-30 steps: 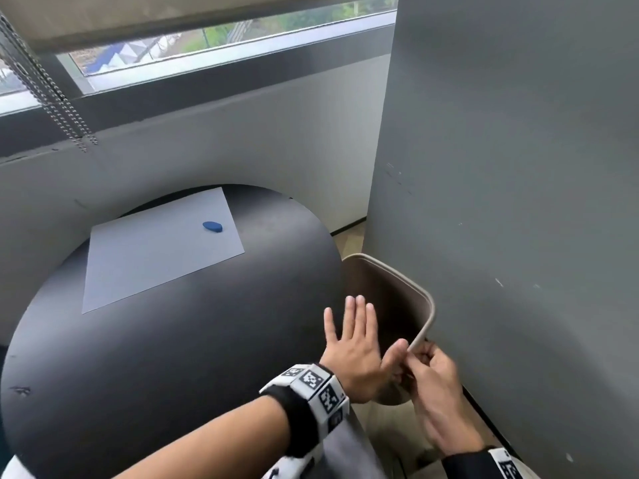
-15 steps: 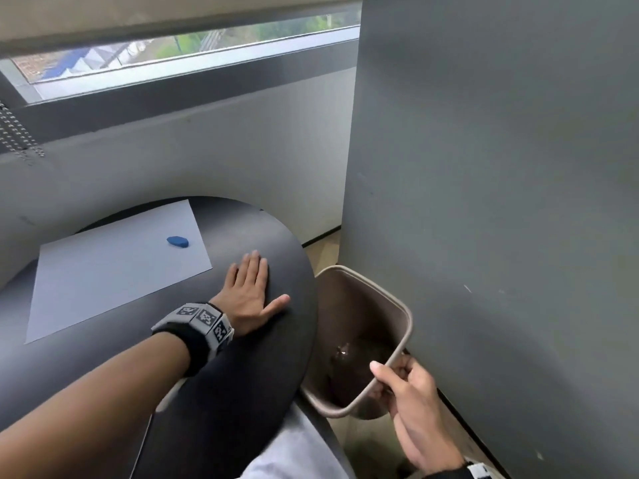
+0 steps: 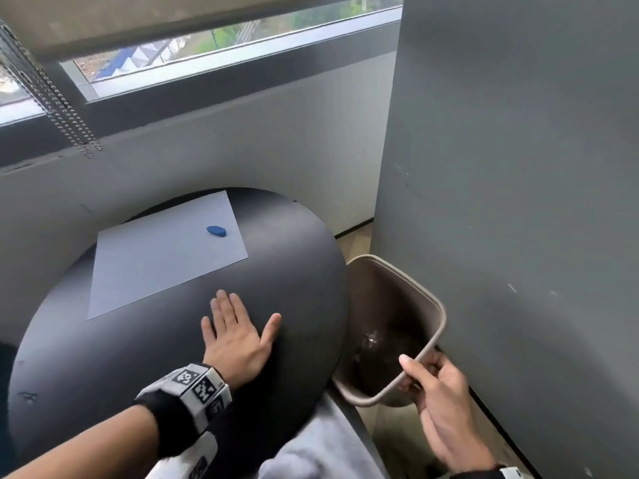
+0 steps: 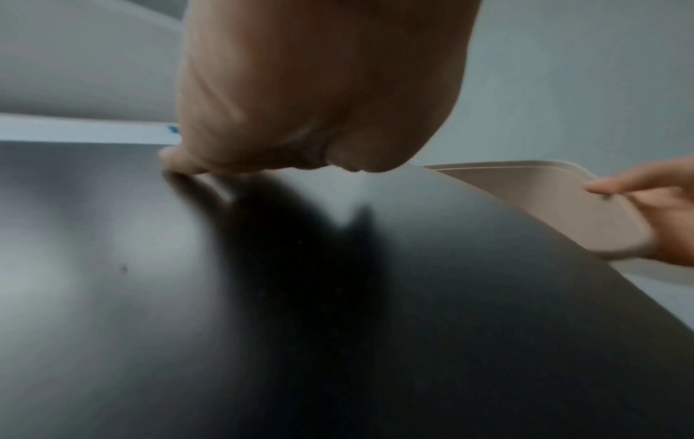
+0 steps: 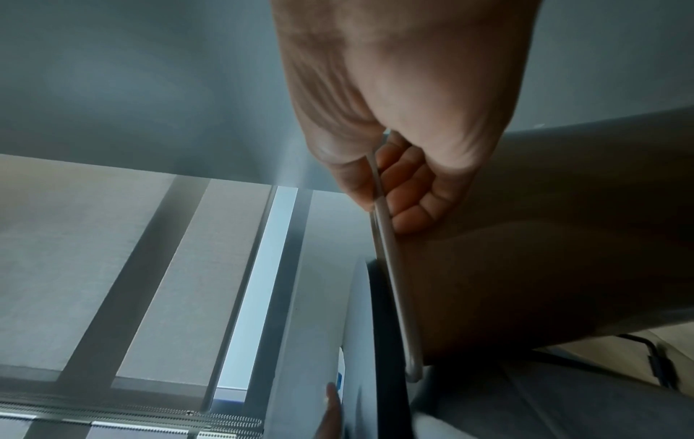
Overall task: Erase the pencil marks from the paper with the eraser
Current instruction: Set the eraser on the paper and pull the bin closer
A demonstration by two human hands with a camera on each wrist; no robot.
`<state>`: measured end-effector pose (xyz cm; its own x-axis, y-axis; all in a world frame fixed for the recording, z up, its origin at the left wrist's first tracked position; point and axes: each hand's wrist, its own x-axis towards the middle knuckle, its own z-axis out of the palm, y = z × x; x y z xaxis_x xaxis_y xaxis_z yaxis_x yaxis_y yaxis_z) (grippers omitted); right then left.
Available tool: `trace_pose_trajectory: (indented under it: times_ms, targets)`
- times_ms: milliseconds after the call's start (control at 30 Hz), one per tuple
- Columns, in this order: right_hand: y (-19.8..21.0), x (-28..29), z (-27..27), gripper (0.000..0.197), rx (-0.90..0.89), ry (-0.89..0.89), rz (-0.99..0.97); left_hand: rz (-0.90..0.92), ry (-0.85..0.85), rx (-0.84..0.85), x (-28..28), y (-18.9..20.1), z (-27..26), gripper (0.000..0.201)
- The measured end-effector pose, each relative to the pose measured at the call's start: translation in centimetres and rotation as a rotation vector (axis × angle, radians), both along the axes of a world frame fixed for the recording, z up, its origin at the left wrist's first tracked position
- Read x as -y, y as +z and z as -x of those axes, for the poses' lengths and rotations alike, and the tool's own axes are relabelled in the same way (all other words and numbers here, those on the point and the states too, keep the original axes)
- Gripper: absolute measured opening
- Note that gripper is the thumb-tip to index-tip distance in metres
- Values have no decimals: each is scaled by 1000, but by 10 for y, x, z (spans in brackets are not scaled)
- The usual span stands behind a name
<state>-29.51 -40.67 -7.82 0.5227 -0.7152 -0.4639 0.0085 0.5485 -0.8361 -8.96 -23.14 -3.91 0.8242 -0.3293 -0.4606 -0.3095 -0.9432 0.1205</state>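
Observation:
A white sheet of paper [image 3: 162, 257] lies on the far left part of the round black table [image 3: 103, 368]. A small blue eraser [image 3: 216, 230] sits on the paper near its far right corner. My left hand [image 3: 235, 335] lies flat on the table just in front of the paper, fingers straight and spread. My right hand [image 3: 432, 385] grips the near rim of a beige waste bin [image 3: 397, 288], held tilted beside the table's right edge. In the right wrist view the fingers [image 5: 409, 190] curl round the bin's rim [image 5: 390, 267]. No pencil marks show on the paper.
A grey partition wall [image 3: 518, 202] stands close on the right, right behind the bin. A white wall and window [image 3: 214, 46] run along the far side, with a bead chain [image 3: 52, 95] hanging at the left. My grey-clothed lap [image 3: 321, 451] is below the table edge.
My left hand moved from over the bin onto the table and now lies flat in front of the paper. My right hand has kept its grip on the bin's rim.

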Motion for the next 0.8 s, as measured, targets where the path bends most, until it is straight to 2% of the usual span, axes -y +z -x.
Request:
trace_pose_trajectory:
  times_ms: [67,100,200,233,267,300,333,367,433,500,567,633,733,767,800]
  targets:
    - [1,-2,-1,20,7,7,5,10,33,26,19,-6,13,96]
    - [0,-2,-1,20,8,4,3,28,-24,21,36,-13,26,98]
    - [-1,-3,-4,20,-3,-19,-22,126,-305,15,89,-17,77,112]
    - [-1,-2,-5,20,2,-32,-37,184,-417,28,103,-16,93,108]
    - [1,-2,-5,20,10,-37,-53,209,-508,-34,112,-12,103,102]
    - [2,-2,-5,19,22,-39,-64,236,-528,-139,115,-6,104,100]
    - [2,-1,-5,18,37,-44,-72,240,-491,-213,114,2,96,104]
    - [3,-1,-4,18,49,-50,-72,252,-433,-181,110,8,80,105]
    - [2,-1,-3,21,44,-54,-56,260,-275,-44,95,11,37,90]
    - [0,-1,-2,22,34,-52,-50,187,-98,36,76,10,1,82]
    - [-1,1,-3,22,30,-52,-55,81,-64,54,66,5,-9,84]
    - [-2,2,-7,22,29,-57,-69,10,-176,70,72,-6,8,89]
    - [0,4,-14,20,26,-69,-95,56,-381,-41,98,-10,48,115]
    - [0,6,-16,20,18,-72,-109,91,-478,-115,108,-6,59,114]
    - [0,9,-18,19,3,-72,-127,126,-561,-192,116,1,68,104]
